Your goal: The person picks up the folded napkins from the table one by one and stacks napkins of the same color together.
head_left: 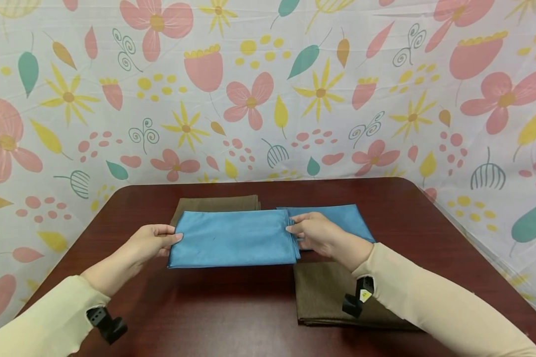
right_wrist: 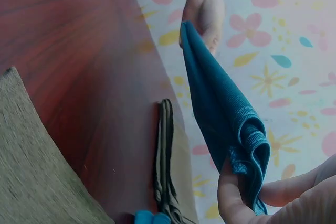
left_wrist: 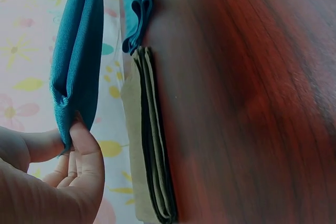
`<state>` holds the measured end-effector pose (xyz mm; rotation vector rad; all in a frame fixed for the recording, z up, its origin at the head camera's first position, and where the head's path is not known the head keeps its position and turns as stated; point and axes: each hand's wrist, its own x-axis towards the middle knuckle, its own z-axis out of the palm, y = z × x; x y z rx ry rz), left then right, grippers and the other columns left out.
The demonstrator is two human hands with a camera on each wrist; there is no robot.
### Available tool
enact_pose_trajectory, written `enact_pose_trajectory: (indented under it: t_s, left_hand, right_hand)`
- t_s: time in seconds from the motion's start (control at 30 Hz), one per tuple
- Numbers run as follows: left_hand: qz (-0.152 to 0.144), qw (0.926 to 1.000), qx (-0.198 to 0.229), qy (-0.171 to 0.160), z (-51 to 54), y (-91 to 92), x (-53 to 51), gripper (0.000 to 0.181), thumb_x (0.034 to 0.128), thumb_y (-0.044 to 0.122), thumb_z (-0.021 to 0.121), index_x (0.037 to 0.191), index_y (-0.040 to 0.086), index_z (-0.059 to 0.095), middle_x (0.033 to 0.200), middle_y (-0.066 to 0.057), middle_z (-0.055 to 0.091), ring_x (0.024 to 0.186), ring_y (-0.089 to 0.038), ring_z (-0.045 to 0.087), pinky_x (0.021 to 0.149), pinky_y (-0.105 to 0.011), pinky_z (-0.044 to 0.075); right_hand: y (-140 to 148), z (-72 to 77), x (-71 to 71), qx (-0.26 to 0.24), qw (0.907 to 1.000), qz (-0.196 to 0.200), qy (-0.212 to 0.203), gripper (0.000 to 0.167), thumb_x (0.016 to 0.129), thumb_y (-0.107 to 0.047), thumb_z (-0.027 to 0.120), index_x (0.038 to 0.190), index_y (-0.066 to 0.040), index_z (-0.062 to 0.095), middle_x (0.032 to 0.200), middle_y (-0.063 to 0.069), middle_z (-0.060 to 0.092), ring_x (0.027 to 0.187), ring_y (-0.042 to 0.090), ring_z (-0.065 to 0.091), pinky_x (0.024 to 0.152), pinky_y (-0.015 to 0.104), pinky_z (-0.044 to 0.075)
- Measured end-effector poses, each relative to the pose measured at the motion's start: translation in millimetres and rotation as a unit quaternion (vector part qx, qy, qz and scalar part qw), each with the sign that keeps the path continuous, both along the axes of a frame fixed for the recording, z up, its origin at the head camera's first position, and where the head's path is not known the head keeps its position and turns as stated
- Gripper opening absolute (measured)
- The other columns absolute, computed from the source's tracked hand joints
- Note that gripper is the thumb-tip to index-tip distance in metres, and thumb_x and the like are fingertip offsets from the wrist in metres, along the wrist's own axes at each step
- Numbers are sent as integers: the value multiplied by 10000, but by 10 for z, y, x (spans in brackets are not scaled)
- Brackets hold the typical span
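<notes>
The step in hand looks to be carrying a folded blue cloth (head_left: 234, 239) by its two ends: it is held up off the tabletop (head_left: 205, 312), in front of the far brown cloth (head_left: 219, 203) as the head view sees it. The left hand (head_left: 149, 244) pinches its left edge, fingers closed down to the fabric, and the right hand (head_left: 317, 233) grips the right end the same way. Another blue cloth (head_left: 339, 220) lies at the far right, partly behind the right hand, and the near brown cloth (head_left: 321, 292) lies nearer on the right. The next move would seem to call for both hands moving together, level, so that the layers do not slip apart. The head view shows mainly the smooth broad face; the right wrist view shows the right end's layers curling into loose loops between thumb and fingers. The left wrist view shows the far brown cloth's stacked folds edge-on, and a clear gap between it and the held cloth.
</notes>
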<state>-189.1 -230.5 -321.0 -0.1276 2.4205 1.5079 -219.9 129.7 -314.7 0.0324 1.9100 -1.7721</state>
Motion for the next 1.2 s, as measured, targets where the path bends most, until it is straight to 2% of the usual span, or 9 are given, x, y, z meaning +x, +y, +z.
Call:
enact_pose_trajectory:
  t_s: [0.17, 0.4, 0.63, 0.87, 1.03, 1.2]
  left_hand:
    - [5, 9999, 132, 75, 24, 97, -33, 399, 973, 232, 604, 1213, -79, 533, 843, 46, 611, 731, -88, 591, 754, -264, 539]
    - [-15, 9995, 188, 243, 25, 231, -102, 421, 985, 266, 582, 1244, -63, 532, 994, -22, 630, 814, -101, 607, 803, -259, 531]
    - [-29, 9990, 325, 310, 66, 359, -188, 410, 979, 270, 593, 1230, -51, 546, 963, 12, 622, 801, -77, 616, 843, -270, 535]
    - [-6, 9977, 600, 302, 67, 460, -263, 414, 970, 270, 608, 1228, -50, 559, 940, 9, 637, 786, -81, 633, 791, -216, 551]
    - [5, 9974, 661, 284, 72, 516, -297, 429, 970, 265, 610, 1250, -54, 546, 940, 14, 631, 774, -72, 635, 819, -244, 560]
    - [-43, 9966, 755, 313, 60, 581, -324, 403, 968, 248, 613, 1225, -58, 558, 899, 25, 630, 759, -73, 633, 799, -240, 562]
  right_hand:
    - [69, 31, -29, -22, 9999, -115, 64, 590, 1020, -29, 425, 1517, 77, 124, 1596, 252, 91, 1465, 421, 148, 1121, 538, 350]
    - [184, 19, -108, -254, 9993, -204, 166, 612, 1027, -36, 414, 1526, 61, 73, 1612, 223, 9, 1483, 403, 76, 1164, 531, 281]
    - [318, 19, -199, -326, 9987, -269, 279, 616, 1029, -29, 398, 1531, 48, 48, 1606, 241, -23, 1480, 415, 74, 1170, 521, 280]
    - [433, 33, -265, -332, 9985, -282, 322, 631, 1028, -21, 384, 1531, 46, 9, 1608, 237, -19, 1483, 406, 79, 1172, 509, 283]
    - [498, 44, -285, -407, 9982, -245, 374, 638, 1027, -12, 370, 1525, 56, -21, 1605, 243, -35, 1482, 406, 92, 1169, 502, 291]
    - [561, 53, -300, -383, 9978, -269, 463, 602, 1028, -19, 373, 1528, 56, 48, 1605, 233, 60, 1467, 385, 182, 1147, 487, 325]
